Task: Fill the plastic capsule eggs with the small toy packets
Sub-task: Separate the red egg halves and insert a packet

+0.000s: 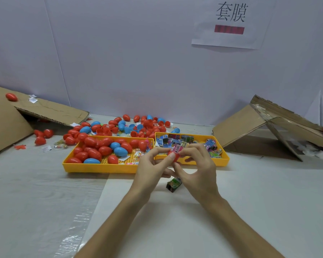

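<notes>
both hands meet over the table: the left hand (153, 164) pinches a red egg half (173, 156), the right hand (196, 164) pinches a pink toy packet (177, 149) at its mouth. a green packet (174, 184) lies just below them.

Fingers (158, 149) of the left hand (149, 168) and right hand (196, 170) cover most of the red capsule (173, 157), so half or whole egg cannot be told. The pink packet (177, 149) at its top seems pinched by the right hand; its print is too small to read. A green packet (174, 184) on the table (250, 202) lies partly under the right hand. The hands hide part of the right yellow tray (220, 161). The picture's edges cut off the left cardboard box (6, 123) and the right cardboard box (250, 125), whose contents are blurred. The red bar (229, 29) on the wall sign is blurred.
</notes>
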The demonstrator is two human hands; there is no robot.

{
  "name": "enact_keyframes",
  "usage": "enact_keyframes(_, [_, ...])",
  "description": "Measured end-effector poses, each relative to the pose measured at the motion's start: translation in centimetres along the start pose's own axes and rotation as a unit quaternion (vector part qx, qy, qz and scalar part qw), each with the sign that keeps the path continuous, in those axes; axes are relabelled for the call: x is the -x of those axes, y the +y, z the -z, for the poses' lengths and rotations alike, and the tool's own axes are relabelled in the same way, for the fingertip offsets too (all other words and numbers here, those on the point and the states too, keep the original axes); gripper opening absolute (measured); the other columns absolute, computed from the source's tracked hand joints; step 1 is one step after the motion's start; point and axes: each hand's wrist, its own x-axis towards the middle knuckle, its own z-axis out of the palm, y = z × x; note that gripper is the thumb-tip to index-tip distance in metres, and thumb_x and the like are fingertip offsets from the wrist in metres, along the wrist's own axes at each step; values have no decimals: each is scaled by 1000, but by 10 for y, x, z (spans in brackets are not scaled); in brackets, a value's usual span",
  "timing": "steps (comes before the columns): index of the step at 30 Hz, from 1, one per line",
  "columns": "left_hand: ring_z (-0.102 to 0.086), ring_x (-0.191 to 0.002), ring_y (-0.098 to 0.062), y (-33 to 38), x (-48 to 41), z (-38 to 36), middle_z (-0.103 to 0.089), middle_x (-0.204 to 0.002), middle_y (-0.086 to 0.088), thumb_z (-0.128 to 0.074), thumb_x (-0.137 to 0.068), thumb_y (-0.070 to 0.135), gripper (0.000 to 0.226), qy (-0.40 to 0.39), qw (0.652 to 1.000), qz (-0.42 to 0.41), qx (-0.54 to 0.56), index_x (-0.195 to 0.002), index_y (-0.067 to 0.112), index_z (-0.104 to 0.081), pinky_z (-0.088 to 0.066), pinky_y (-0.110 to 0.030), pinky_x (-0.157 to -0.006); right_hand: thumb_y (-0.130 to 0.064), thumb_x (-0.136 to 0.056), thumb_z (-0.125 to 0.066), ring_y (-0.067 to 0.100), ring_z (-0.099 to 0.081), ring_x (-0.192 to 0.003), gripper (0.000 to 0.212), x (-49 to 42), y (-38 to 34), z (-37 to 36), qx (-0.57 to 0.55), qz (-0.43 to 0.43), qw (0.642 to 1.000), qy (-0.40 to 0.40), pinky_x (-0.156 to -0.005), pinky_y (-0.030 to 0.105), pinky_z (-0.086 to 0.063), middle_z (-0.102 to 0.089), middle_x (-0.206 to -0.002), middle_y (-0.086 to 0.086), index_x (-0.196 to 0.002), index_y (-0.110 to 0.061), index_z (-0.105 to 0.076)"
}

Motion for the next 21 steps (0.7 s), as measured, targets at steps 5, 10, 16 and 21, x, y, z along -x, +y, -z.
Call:
enact_keyframes(5, [-76, -67, -23, 0, 1, -2, -78, -82, -4, -71, -92, 31, 21, 14, 1000, -23, -14, -108, 21, -62, -60, -26, -61, -5, -80, -82, 7, -60, -99, 21, 1, -1, -2, 8, 3, 1000, 9, -78, 17, -53, -58, -104, 2, -98, -6, -71])
enact_keyframes(10, [-75, -66, -24, 1, 2, -3, -78, -81, -6, -70, -93, 30, 21, 13, 1000, -24, -5, -108, 20, -61, -59, -26, -61, -4, -81, -81, 4, -58, -100, 19, 3, -1, -3, 23, 14, 999, 20, -81, 12, -49, -60, -103, 4, -97, -4, -72])
enact_keyframes(16, [-76, -68, -28, 5, 4, -5, -78, -86, -10, -69, -93, 30, 20, 6, 999, 9, 43, -107, 18, -61, -58, -27, -59, -5, -83, -79, 6, -60, -98, 13, 4, -2, -5, 28, 20, 999, 33, -83, 16, -50, -62, -102, 4, -94, -3, -72])
enact_keyframes(21, [-76, -71, -30, 4, 5, -4, -78, -88, -12, -64, -98, 31, 20, 7, 997, 30, 65, -106, 14, -61, -59, -28, -60, -3, -83, -79, 10, -61, -95, 13, 3, -2, -4, 34, 35, 998, 29, -86, 14, -49, -64, -100, 7, -95, -1, -73])
